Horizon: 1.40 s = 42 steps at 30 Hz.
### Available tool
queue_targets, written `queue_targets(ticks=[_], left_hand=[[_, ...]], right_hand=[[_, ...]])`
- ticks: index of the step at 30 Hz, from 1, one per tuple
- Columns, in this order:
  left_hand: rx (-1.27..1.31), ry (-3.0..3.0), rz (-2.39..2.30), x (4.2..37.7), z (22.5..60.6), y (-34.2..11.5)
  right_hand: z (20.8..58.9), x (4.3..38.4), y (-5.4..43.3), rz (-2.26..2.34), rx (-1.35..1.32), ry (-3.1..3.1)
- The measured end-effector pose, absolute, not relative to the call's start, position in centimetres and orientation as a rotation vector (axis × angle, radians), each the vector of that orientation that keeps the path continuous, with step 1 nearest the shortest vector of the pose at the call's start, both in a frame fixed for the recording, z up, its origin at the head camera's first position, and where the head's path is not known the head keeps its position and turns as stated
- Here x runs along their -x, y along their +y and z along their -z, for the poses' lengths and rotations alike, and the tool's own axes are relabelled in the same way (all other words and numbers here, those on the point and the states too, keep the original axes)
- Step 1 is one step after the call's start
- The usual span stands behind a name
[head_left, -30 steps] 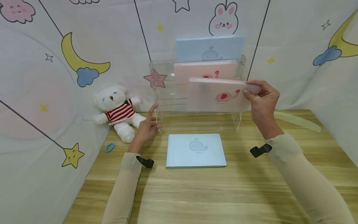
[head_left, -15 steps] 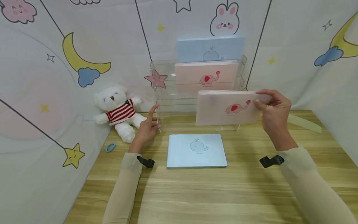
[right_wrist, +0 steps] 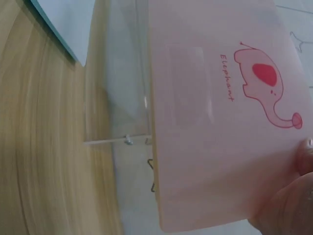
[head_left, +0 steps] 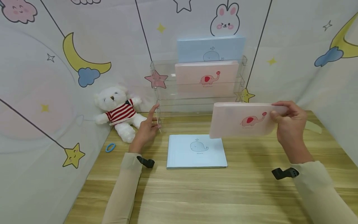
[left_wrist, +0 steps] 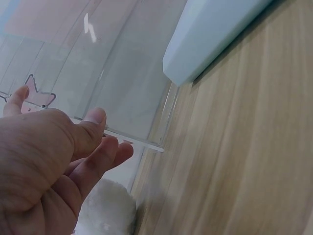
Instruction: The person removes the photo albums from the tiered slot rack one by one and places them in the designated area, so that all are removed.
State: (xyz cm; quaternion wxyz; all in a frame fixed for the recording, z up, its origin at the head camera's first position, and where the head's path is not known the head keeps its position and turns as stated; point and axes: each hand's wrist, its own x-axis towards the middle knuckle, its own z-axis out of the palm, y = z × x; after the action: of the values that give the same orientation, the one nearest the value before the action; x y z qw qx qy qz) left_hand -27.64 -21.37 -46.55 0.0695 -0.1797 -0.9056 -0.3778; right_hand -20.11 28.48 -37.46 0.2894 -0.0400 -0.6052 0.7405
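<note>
My right hand [head_left: 292, 127] pinches a pale pink notebook [head_left: 237, 119] by its right end, thumb on the front and fingers behind. Its cover has a red elephant and, in the right wrist view, the word "Elephant". The notebook is held upright above the table, in front of the clear acrylic rack [head_left: 167, 107]. At the rack's left side my left hand [head_left: 145, 130] rests with spread fingers, fingertips at the panel's edge. A light blue whale notebook [head_left: 195, 158] lies flat before the rack. On the rack stand another pink elephant notebook [head_left: 190, 76] and a blue whale notebook [head_left: 190, 51] behind it.
A white teddy bear [head_left: 120, 112] in a striped shirt leans at the left, by the rack. A blue ring [head_left: 110, 147] lies on the wooden table [head_left: 195, 196]. A pale yellow strip [head_left: 313, 127] shows behind my right hand. Printed cloth walls enclose the table.
My right hand has drawn the pink elephant notebook away from the rack, down and to the right, uncovering the pink one behind it. The left hand has stayed at the rack's side.
</note>
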Motion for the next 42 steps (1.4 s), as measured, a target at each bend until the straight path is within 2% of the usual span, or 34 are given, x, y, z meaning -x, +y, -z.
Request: queue_targets(ticks=[19,32,42], left_hand=[[0.566,-2.709,1.141,27.8,46.5,-21.4],[0.562,-2.724,1.154,27.9,46.8,-21.7],[0.579,-2.714,1.151,27.9,46.9,-21.7]], right_hand=[[39.1,17.4,32.3,-2.063,0.459,-1.606],[40.4,17.1,34.2,-2.131,0.477,-1.872],[41.5,18.5,34.7,-1.984,0.483,-2.217]])
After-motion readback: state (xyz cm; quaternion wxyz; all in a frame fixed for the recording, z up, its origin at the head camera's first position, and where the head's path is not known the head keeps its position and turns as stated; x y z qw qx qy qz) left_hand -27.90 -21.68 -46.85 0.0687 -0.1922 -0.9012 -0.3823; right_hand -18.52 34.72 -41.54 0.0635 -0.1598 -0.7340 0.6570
